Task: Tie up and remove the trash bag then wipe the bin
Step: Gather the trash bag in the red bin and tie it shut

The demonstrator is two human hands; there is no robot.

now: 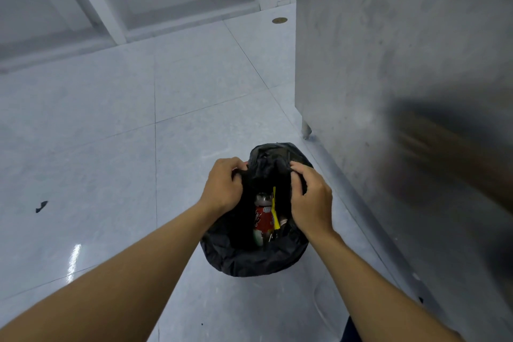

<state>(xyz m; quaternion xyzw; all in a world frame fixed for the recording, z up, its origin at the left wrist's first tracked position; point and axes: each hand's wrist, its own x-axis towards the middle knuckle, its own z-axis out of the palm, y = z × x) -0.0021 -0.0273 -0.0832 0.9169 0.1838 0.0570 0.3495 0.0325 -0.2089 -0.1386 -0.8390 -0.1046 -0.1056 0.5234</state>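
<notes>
Both hands are over the black trash bag (251,257), which sits on the pale tiled floor (111,133) at about 6 o'clock in the view, just beside a tall steel cabinet (388,50) at 3 o'clock. The bin itself is not visible, the bag covers it fully.

The left hand (222,187) is at 9 o'clock of the bag's mouth. Its grip is closed, fingers curled tight around a bunch of the bag's edge. The right hand (311,203) is at 3 o'clock of the mouth, grip also closed on the plastic, w/ fingers folded in on the rim. Between the 2 hands the far part of the rim stands up in a crumpled peak at 12 o'clock, and the near part still lies spread wide at 6 o'clock.

The mouth is open. Inside I see a red bottle (262,219) w/ clear top, approx. in the centre, and a thin yellow strip (275,211) touching its right side; maybe a straw or wrapper, too small to tell.

A small black scrap (41,206) lies on the floor well apart at 9 o'clock. A round brass drain cover (279,20) is at 12 o'clock, far.
</notes>
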